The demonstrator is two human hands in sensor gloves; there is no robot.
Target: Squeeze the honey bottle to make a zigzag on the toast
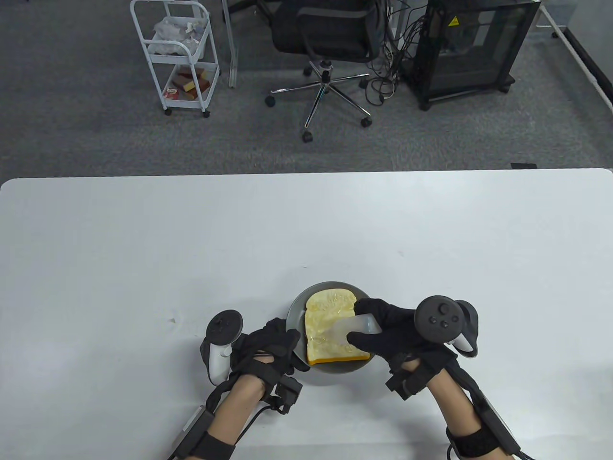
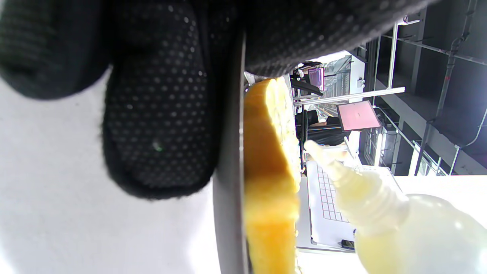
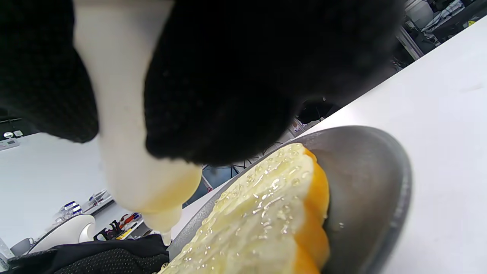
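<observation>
A slice of toast with glossy honey on top lies on a grey plate near the table's front edge. My right hand grips a translucent squeeze bottle, tilted with its nozzle down over the toast's middle. In the right wrist view the bottle hangs nozzle-down just left of the honeyed toast. My left hand rests on the plate's left rim; in the left wrist view its fingers lie against the rim, with the toast and bottle beyond.
The white table stretches wide around the plate. Beyond its far edge stand a white cart, an office chair and a black cabinet on the carpet.
</observation>
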